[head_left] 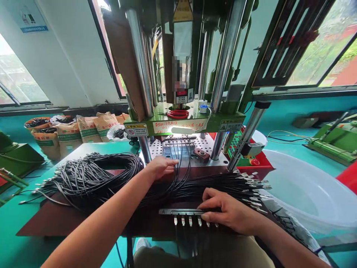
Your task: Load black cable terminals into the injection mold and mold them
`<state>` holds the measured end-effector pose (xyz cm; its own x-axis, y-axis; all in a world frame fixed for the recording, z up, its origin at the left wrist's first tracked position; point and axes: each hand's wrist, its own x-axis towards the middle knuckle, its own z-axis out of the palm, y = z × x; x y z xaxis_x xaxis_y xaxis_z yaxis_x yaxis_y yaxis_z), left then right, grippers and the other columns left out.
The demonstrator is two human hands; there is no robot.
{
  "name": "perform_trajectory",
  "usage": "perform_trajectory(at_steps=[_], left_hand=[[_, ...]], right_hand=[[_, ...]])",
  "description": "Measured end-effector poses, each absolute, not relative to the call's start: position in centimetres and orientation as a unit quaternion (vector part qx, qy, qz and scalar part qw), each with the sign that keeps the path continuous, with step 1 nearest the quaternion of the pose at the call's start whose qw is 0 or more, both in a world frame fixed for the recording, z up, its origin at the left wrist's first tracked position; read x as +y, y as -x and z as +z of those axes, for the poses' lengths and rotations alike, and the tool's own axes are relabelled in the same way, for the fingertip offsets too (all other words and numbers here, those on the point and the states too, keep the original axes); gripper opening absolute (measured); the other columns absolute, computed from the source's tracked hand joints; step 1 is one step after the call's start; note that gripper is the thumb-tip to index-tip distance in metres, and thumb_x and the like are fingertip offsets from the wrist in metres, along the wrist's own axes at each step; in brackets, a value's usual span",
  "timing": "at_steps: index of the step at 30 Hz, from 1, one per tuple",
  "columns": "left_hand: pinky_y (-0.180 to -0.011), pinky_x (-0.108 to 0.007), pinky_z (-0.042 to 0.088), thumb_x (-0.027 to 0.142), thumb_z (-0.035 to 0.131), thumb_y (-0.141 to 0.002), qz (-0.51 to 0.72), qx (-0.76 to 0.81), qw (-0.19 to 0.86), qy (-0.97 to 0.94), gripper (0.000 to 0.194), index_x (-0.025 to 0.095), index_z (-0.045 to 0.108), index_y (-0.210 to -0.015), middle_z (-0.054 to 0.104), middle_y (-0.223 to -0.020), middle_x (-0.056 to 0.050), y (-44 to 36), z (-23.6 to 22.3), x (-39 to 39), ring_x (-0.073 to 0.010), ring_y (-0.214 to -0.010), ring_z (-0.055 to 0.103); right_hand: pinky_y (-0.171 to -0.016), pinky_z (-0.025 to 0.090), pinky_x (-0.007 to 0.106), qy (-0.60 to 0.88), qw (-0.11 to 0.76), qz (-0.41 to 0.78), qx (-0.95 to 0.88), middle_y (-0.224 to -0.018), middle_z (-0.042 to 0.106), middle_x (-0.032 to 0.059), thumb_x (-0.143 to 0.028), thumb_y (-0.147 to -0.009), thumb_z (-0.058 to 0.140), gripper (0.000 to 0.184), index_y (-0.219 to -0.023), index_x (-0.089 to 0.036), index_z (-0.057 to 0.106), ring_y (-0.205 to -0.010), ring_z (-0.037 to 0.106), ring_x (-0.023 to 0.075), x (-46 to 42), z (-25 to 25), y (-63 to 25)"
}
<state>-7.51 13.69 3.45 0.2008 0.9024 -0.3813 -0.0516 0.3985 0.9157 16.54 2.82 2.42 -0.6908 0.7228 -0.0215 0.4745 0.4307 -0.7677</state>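
Note:
My left hand (161, 168) reaches to the front of the press with its fingers stretched out, beside thin black cables (182, 152) that hang out of the press; whether it touches them is hard to tell. Those cables run from a metal mould (178, 147) on the press bed. Near the table's front edge, my right hand (224, 210) pinches the right end of a narrow metal bar (181, 212) between thumb and fingers. A row of several small metal connectors (190, 221) sticks out of the bar toward me, with cables hanging below. The bar's right end is hidden under my fingers.
A big bundle of black cables (92, 178) lies across the brown board (52, 219), its other ends (253, 186) at right. The green press (195, 124) stands ahead, with a red control box (259, 162) beside it. A white tub (301, 186) is at right; paper sacks (68, 137) stand back left.

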Motion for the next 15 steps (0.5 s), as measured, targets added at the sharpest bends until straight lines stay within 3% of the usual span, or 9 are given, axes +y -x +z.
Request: perform_trajectory(at_steps=[5,8,11,14,15], left_hand=[[-0.075,-0.032,0.055,0.013,0.069,-0.076,0.284,0.482,0.756,-0.341,0.011,0.006,0.061,-0.075,0.067,-0.071,-0.010,4.9,0.5,17.1,-0.0178,-0.070,0.067],[-0.078,-0.031,0.055,0.006,0.063,-0.078,0.273,0.453,0.788,-0.314,0.004,0.006,0.060,-0.076,0.067,-0.071,-0.009,4.6,-0.3,17.1,-0.0177,-0.072,0.069],[-0.081,-0.034,0.054,0.002,0.062,-0.077,0.276,0.420,0.811,-0.300,0.005,0.006,0.060,-0.080,0.068,-0.075,-0.009,4.9,-0.6,16.7,-0.0186,-0.075,0.069],[-0.085,-0.037,0.053,0.002,0.061,-0.077,0.280,0.393,0.827,-0.290,0.008,0.004,0.061,-0.085,0.069,-0.080,-0.011,5.2,-0.7,16.5,-0.0213,-0.079,0.070],[-0.085,-0.038,0.052,0.002,0.061,-0.078,0.282,0.388,0.829,-0.287,0.009,0.004,0.061,-0.086,0.069,-0.081,-0.012,5.4,-0.7,16.5,-0.0226,-0.081,0.070]], right_hand=[[-0.073,0.040,0.026,0.389,0.146,0.339,-0.844,-0.086,0.056,0.0015,-0.027,-0.083,0.063,0.013,-0.075,-0.020,0.071,-0.083,0.053,0.0161,2.8,1.5,-16.3],[-0.075,0.041,0.027,0.386,0.172,0.365,-0.830,-0.088,0.060,0.0024,-0.027,-0.079,0.067,0.011,-0.086,-0.021,0.073,-0.084,0.055,0.0175,4.5,2.1,-16.1],[-0.075,0.044,0.029,0.393,0.307,0.430,-0.753,-0.086,0.064,0.0037,-0.034,-0.083,0.063,0.025,-0.102,-0.021,0.071,-0.081,0.058,0.0179,9.4,3.6,-14.3],[-0.055,0.043,0.026,0.393,0.504,0.534,-0.553,-0.074,0.064,0.0025,-0.038,-0.084,0.060,0.027,-0.103,-0.019,0.067,-0.058,0.052,0.0123,16.4,4.4,-10.5],[-0.054,0.043,0.024,0.386,0.527,0.545,-0.525,-0.074,0.063,0.0021,-0.039,-0.087,0.057,0.027,-0.103,-0.020,0.065,-0.056,0.051,0.0109,18.7,4.4,-9.1]])
